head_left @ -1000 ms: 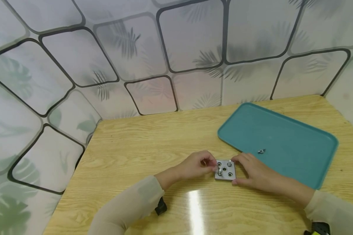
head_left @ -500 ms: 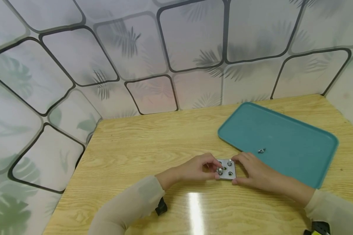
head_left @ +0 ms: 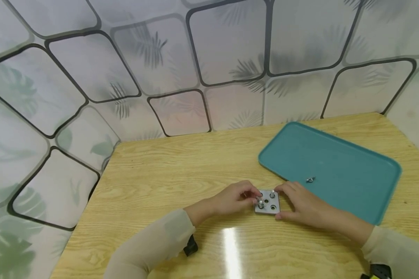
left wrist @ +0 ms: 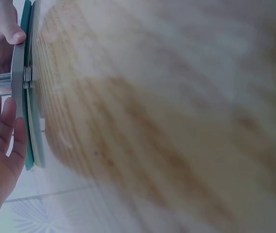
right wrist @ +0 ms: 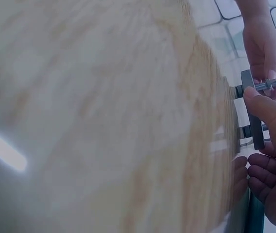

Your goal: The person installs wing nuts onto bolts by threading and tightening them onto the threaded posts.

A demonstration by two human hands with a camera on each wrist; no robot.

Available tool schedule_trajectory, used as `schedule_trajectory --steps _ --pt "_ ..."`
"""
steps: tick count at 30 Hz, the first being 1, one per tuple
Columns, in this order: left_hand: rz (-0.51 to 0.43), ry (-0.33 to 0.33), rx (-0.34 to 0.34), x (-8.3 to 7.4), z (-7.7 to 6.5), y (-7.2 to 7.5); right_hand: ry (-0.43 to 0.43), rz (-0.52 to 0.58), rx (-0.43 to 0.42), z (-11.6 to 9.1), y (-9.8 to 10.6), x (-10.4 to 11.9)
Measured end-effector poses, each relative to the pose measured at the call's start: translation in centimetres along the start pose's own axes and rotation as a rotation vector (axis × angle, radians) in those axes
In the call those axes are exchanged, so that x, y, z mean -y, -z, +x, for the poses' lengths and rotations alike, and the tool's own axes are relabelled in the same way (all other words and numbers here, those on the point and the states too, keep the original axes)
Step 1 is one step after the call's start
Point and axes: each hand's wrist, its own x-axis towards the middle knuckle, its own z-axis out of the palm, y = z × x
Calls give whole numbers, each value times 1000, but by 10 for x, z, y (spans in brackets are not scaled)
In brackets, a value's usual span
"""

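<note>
A square metal plate [head_left: 267, 210] with several holes stands low over the table in the head view. One bolt [head_left: 272, 193] rises at its far right corner. A second bolt [head_left: 260, 204] stands near the close left corner, with a small nut [right wrist: 273, 83] at its upper end in the right wrist view. My left hand [head_left: 235, 197] pinches at this nut with thumb and fingertips. My right hand [head_left: 302, 205] grips the plate's right side between thumb and fingers. Beneath the plate, bolt heads [right wrist: 245, 132] show in the right wrist view.
A teal tray [head_left: 349, 170] lies at the right, its near edge partly behind my right hand. On it rests a small shiny metal piece [head_left: 310, 179]. The wooden table [head_left: 181, 166] meets a patterned wall [head_left: 230, 104] at the back.
My left fingers closed in over the near-left bolt half a second ago and have now drawn slightly back left, still at it. The right hand and plate stay put.
</note>
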Motion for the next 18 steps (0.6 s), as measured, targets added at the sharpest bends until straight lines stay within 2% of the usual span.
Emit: schedule_trajectory --steps 5,8,12,18 --pt "-27 93 -57 -3 0 -1 5 -2 3 0 0 0" --pt "-30 121 -87 -3 1 -2 1 2 1 0 0 0" --pt "-13 110 -83 -2 0 -1 -5 14 7 0 1 0" --pt "-10 53 -22 -3 0 1 -4 15 12 0 1 -1"
